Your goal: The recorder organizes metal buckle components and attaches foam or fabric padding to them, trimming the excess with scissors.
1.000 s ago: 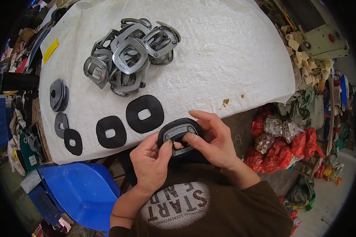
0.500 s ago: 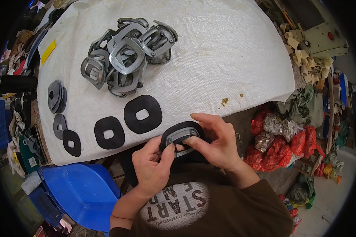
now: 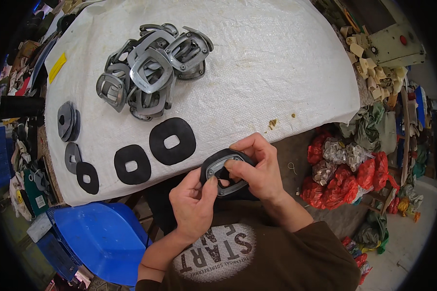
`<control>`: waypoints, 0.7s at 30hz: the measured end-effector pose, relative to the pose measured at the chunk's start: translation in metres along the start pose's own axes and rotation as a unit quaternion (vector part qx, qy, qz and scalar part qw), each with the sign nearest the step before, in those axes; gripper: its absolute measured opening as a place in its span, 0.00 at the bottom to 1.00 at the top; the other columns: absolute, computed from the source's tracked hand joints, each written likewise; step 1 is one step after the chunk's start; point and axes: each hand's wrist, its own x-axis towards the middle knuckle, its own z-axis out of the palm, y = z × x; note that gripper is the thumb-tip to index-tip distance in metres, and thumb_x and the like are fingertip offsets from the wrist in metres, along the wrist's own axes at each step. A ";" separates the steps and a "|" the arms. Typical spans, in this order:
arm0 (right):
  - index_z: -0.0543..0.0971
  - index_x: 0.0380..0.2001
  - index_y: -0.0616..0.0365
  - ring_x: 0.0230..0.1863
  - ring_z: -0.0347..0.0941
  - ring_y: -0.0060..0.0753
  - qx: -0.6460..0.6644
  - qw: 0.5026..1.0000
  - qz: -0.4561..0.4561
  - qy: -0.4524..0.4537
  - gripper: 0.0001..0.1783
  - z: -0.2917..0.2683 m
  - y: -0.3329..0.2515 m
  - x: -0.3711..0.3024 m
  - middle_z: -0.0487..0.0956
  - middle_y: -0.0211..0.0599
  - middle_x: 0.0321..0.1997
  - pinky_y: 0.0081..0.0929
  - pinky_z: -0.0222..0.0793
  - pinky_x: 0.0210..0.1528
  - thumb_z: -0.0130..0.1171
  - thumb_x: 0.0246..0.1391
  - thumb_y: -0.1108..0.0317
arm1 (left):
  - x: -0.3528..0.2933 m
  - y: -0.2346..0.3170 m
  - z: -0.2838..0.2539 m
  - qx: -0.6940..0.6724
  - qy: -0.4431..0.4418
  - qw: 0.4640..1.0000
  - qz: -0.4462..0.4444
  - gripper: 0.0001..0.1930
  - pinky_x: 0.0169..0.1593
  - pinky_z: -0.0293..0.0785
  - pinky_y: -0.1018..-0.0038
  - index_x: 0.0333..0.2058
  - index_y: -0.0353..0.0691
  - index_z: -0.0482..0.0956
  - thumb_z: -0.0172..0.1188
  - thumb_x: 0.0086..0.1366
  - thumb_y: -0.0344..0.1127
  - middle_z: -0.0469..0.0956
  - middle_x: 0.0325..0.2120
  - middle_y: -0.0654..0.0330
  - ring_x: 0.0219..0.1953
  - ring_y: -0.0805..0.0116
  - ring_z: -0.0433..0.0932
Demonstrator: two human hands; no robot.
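Observation:
Between my two hands, just off the table's front edge, I hold a grey metal frame (image 3: 212, 169) with a black pad (image 3: 206, 164) around its outer side. My left hand (image 3: 193, 202) is closed on the lower left corner, its thumb on the metal. My right hand (image 3: 258, 169) grips the right side, thumb pressed over the inner opening and fingers behind. On the table beyond lie black pads with square holes: a large one (image 3: 155, 140), a middle one (image 3: 119, 165) and a small one (image 3: 84, 184). Farther off is a heap of grey metal frames (image 3: 153, 70).
A white woven sheet (image 3: 257, 63) covers the table. Grey discs (image 3: 68, 121) and a yellow strip (image 3: 57, 68) lie at its left. A blue plastic tub (image 3: 102, 237) stands below left. Red bags (image 3: 332, 186) and cream plastic parts (image 3: 369, 68) are at the right.
The held frame has tipped so that more of its metal face shows. My right hand has shifted slightly left and up, its fingers now closer around the rim.

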 end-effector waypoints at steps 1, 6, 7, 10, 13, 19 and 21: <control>0.68 0.38 0.65 0.28 0.73 0.19 -0.045 0.999 -0.003 0.012 0.15 0.001 0.001 0.001 0.77 0.38 0.29 0.18 0.69 0.30 0.61 0.47 0.76 | 0.000 -0.002 0.000 -0.010 0.006 1.000 0.001 0.10 0.34 0.70 0.85 0.41 0.26 0.73 0.49 0.62 0.24 0.78 0.29 0.59 0.31 0.81 0.74; 0.69 0.40 0.65 0.30 0.73 0.20 -0.057 0.998 0.012 -0.007 0.16 -0.001 -0.002 0.000 0.77 0.37 0.30 0.19 0.70 0.32 0.59 0.47 0.77 | 0.005 0.000 -0.004 -0.022 0.009 1.000 0.000 0.09 0.34 0.69 0.85 0.40 0.26 0.73 0.49 0.62 0.24 0.78 0.29 0.59 0.31 0.80 0.74; 0.69 0.42 0.65 0.32 0.74 0.21 -0.036 0.999 -0.019 -0.018 0.17 0.000 -0.004 0.000 0.77 0.36 0.30 0.19 0.70 0.34 0.60 0.47 0.77 | 0.006 0.001 -0.004 -0.030 0.008 1.000 0.000 0.09 0.34 0.69 0.86 0.39 0.27 0.74 0.49 0.62 0.24 0.78 0.29 0.59 0.31 0.81 0.74; 0.69 0.44 0.65 0.33 0.75 0.21 -0.104 0.991 -0.080 -0.024 0.21 -0.001 -0.003 -0.001 0.77 0.36 0.31 0.19 0.71 0.36 0.60 0.45 0.78 | 0.005 0.000 -0.004 -0.010 0.006 1.000 0.020 0.08 0.31 0.67 0.87 0.39 0.27 0.74 0.50 0.62 0.24 0.77 0.28 0.62 0.29 0.83 0.71; 0.70 0.46 0.64 0.32 0.76 0.22 -0.197 0.975 -0.100 -0.015 0.22 -0.002 -0.002 -0.002 0.78 0.37 0.30 0.19 0.71 0.34 0.61 0.44 0.78 | 0.005 -0.003 -0.006 0.034 -0.014 0.999 0.028 0.08 0.28 0.63 0.88 0.38 0.27 0.75 0.51 0.62 0.24 0.75 0.27 0.65 0.26 0.86 0.67; 0.71 0.44 0.63 0.28 0.77 0.24 -0.260 0.952 -0.159 -0.025 0.21 -0.003 -0.006 -0.002 0.79 0.38 0.28 0.20 0.71 0.31 0.62 0.43 0.78 | 0.004 -0.003 -0.003 0.015 -0.014 1.000 0.024 0.09 0.27 0.61 0.88 0.39 0.27 0.75 0.51 0.62 0.24 0.74 0.27 0.66 0.25 0.86 0.65; 0.72 0.44 0.63 0.28 0.77 0.24 -0.259 0.952 -0.159 -0.028 0.21 -0.004 -0.006 -0.002 0.79 0.38 0.27 0.20 0.71 0.31 0.62 0.43 0.78 | 0.004 -0.002 -0.003 0.013 -0.019 1.000 0.021 0.09 0.27 0.61 0.88 0.39 0.27 0.75 0.51 0.62 0.25 0.74 0.27 0.66 0.25 0.86 0.65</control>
